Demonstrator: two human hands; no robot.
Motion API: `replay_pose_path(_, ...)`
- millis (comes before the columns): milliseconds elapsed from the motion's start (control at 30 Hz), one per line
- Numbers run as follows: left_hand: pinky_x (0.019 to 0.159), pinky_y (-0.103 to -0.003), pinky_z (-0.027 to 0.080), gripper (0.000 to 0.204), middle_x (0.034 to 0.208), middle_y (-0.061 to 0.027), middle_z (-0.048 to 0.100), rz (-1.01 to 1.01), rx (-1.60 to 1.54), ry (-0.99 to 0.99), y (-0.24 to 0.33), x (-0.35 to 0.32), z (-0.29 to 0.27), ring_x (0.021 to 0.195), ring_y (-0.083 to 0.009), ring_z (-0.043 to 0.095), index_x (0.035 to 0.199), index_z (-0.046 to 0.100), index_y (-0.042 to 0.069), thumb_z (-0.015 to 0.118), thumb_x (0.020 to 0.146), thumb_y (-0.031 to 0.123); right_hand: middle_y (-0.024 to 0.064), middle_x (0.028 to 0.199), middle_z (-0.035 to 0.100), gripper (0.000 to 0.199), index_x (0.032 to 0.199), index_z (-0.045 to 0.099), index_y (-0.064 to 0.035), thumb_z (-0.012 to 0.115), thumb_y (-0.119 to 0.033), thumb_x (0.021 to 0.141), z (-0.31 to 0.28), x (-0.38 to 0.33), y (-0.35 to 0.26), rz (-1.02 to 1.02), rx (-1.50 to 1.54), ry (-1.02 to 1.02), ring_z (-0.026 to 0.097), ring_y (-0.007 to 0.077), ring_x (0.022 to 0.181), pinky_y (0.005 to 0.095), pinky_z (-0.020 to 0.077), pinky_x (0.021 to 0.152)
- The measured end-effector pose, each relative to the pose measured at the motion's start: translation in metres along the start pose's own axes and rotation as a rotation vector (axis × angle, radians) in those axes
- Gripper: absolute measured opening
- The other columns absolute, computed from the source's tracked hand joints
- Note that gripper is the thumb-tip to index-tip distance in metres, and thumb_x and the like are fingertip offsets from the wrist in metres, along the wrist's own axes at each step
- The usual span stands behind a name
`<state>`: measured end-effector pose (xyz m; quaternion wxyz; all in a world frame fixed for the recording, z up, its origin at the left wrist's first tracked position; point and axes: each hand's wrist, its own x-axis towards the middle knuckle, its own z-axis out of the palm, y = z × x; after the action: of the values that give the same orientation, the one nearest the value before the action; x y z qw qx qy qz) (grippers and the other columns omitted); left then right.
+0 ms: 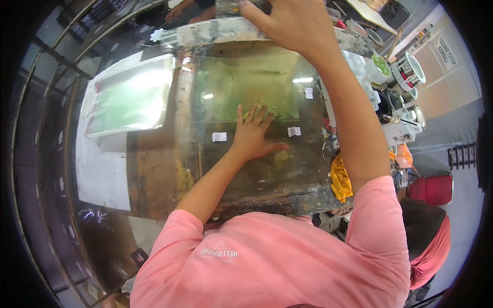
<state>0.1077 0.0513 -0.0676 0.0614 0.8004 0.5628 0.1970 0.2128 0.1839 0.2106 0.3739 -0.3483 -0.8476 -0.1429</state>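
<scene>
My left hand [255, 134] lies with spread fingers on the near edge of a clear greenish sheet [251, 82] on the dark worktable [226, 179]. Small white folded tabs sit around the sheet: one tab [219, 137] left of my wrist, another tab [294, 131] by my thumb, a third tab [308, 93] at the sheet's right edge. My right hand [292, 23] is raised and reaches far forward above a paint-stained pale bar [210, 32]. Its thumb sticks out to the left; the other fingers are cut off by the picture's top edge, so any grip is hidden.
Left of the sheet, a glossy stack of clear sheets [128, 97] rests partly over white paper [102, 172]. A yellow cloth [340, 178] hangs at the table's right edge. Cans [409, 70] and cups crowd the right side. Another person's hand [177, 10] shows at the far left.
</scene>
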Motion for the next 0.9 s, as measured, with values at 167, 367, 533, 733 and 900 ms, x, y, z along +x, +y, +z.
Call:
replay_pose_path(167,0.121,-0.076,-0.003,0.122,0.165,-0.0181,0.041,0.043,0.048,-0.071,0.028,0.015,0.004,0.156,-0.0424,0.03,0.155,0.05,0.004,0.056,0.074,0.095,0.0201,0.072,0.07,0.05,0.072,0.072,-0.0001,0.058,-0.044,0.092,0.004,0.004,0.005,-0.011,0.027,0.018,0.068,0.0378,0.072,0.0493,0.0447,0.08)
replay_pose_path(367,0.12,-0.079,0.001,0.117,0.155,-0.0178,0.051,0.046,0.042,-0.014,0.03,0.009,0.0,0.147,-0.0427,0.042,0.145,0.06,0.002,0.054,0.073,0.095,0.0194,0.069,0.069,0.053,0.073,0.073,0.0011,0.056,-0.045,0.094,-0.004,0.014,-0.003,0.066,0.044,-0.13,0.068,0.0358,0.07,0.0494,0.0465,0.083)
replay_pose_path(533,0.12,-0.079,0.003,0.111,0.149,-0.0165,0.056,0.096,-0.006,0.052,0.03,0.01,0.004,0.141,-0.0415,0.048,0.139,0.065,0.002,0.06,0.073,0.091,0.0201,0.068,0.069,0.055,0.07,0.073,0.0006,0.055,-0.046,0.094,0.001,0.014,0.01,0.053,0.016,-0.083,0.068,0.0369,0.07,0.0502,0.0475,0.083)
replay_pose_path(733,0.12,-0.079,0.006,0.109,0.147,-0.0154,0.058,0.087,-0.019,0.056,0.027,0.007,0.006,0.139,-0.0414,0.05,0.141,0.062,0.003,0.062,0.074,0.089,0.0218,0.073,0.069,0.052,0.075,0.073,0.0001,0.056,-0.045,0.094,-0.003,0.008,-0.004,0.002,-0.012,-0.035,0.068,0.0391,0.075,0.0493,0.0467,0.083)
replay_pose_path(900,0.123,-0.074,0.009,0.103,0.14,-0.0143,0.061,0.141,-0.036,0.104,0.024,0.004,0.014,0.136,-0.039,0.054,0.141,0.062,0.003,0.063,0.078,0.085,0.0205,0.074,0.07,0.05,0.076,0.073,-0.0003,0.058,-0.045,0.094,-0.004,0.005,-0.01,0.009,-0.025,-0.006,0.069,0.0386,0.079,0.0486,0.0455,0.084)
